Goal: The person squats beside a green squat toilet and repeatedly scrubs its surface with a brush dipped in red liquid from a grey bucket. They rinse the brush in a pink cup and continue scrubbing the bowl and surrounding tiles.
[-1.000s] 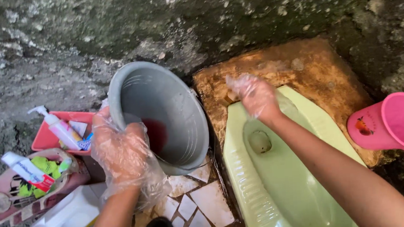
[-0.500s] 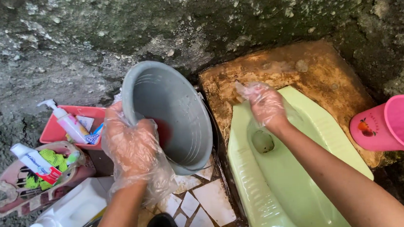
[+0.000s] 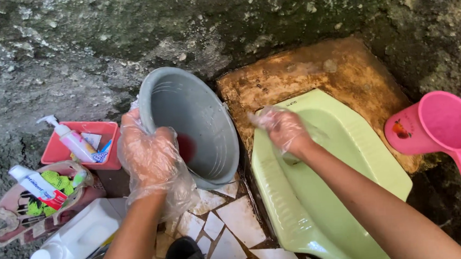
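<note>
The round grey plastic bucket (image 3: 191, 128) stands tilted on the broken-tile floor (image 3: 235, 227), against the rough, mossy concrete wall (image 3: 184, 22), its mouth turned toward the camera and a dark red patch showing at the bottom inside. The left hand (image 3: 150, 159), in a loose clear plastic glove, grips the near left side of the bucket's rim, fingers curled over the edge and pinching it.

Just right of the bucket lies the pale green ceramic squat toilet pan (image 3: 316, 193), set in a brown, stained slab (image 3: 311, 71). The right hand (image 3: 282, 128), also in a clear plastic glove, hovers low over the upper left part of the pan near its drain hole; its fingers (image 3: 261, 118) are bent and close together, and whether they hold anything cannot be told.

Right of the slab lies a pink plastic dipper with a long handle (image 3: 438, 131). Left of the bucket sits a small red plastic tray (image 3: 53, 153) with a white pump bottle (image 3: 70, 139) in it. Nearer, a patterned pouch (image 3: 16, 216) holds a white tube with a red band (image 3: 36, 187) and a yellow-green mesh scrubber (image 3: 49, 181). A white plastic jug (image 3: 77, 240) lies beside the left forearm.
</note>
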